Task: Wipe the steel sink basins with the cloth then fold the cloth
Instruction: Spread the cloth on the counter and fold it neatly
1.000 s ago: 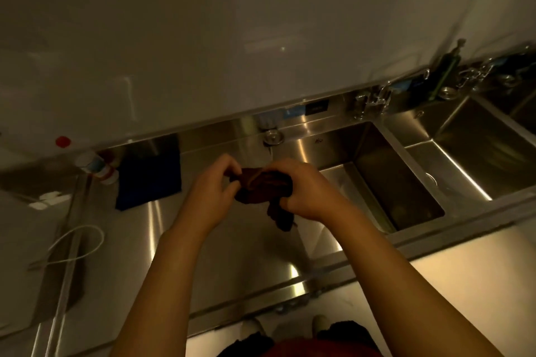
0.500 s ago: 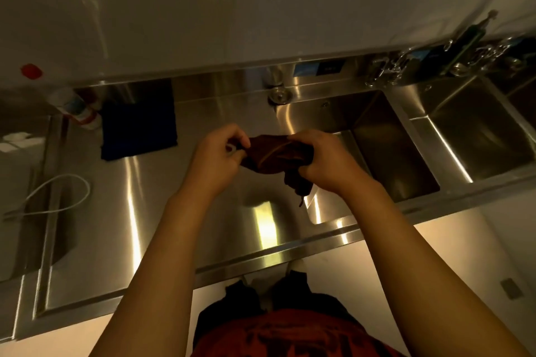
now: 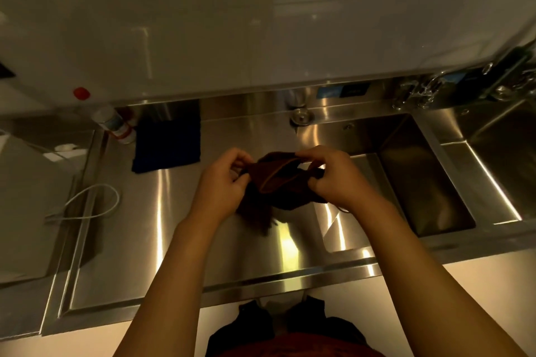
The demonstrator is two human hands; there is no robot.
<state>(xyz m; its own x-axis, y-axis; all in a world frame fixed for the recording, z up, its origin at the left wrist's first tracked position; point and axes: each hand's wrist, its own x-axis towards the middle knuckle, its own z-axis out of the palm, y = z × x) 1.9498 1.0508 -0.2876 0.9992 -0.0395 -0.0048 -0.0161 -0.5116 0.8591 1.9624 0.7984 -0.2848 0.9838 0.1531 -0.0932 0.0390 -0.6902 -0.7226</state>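
Head view: the left hand [image 3: 220,185] and right hand [image 3: 333,177] pinch a dark brown cloth [image 3: 278,185] between closed fingers, held above the steel counter [image 3: 203,235] beside the sink basin's [image 3: 429,182] left edge.

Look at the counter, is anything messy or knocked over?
Yes. A white bottle lies tipped over by the wall, beside a dark blue cloth, and a loose white cord loops at the counter's left edge. No spill shows.

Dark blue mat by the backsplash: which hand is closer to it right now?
Left. The left hand sits just right of the dark blue mat; the right hand is farther right, beyond the cloth.
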